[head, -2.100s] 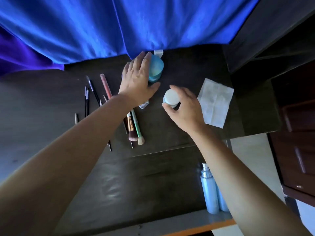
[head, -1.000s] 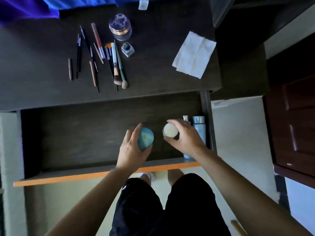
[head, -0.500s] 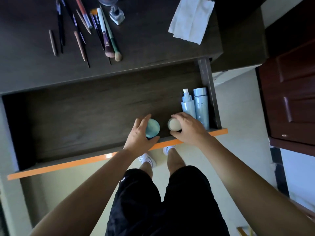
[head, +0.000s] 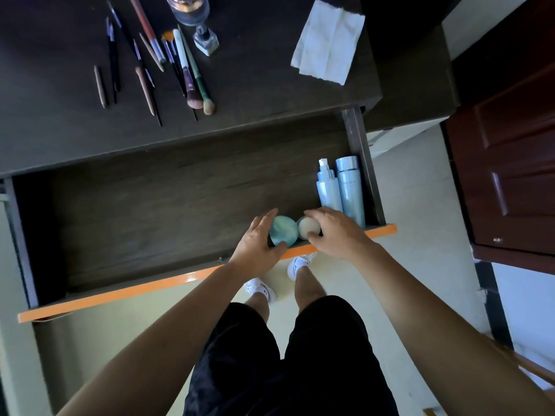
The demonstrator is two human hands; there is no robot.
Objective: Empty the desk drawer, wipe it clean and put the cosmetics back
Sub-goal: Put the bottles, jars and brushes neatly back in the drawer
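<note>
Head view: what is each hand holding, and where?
Left hand grips the teal jar by its sides; right hand grips the white-lidded jar round its lid.

I see the drawer floor as dark, matt wood grain, and the bench top looks the same. The orange front edge shines glossy. The teal jar looks smooth and the cream jar matt. The blue bottles read as satin plastic, and the white wipe as creased paper.
</note>
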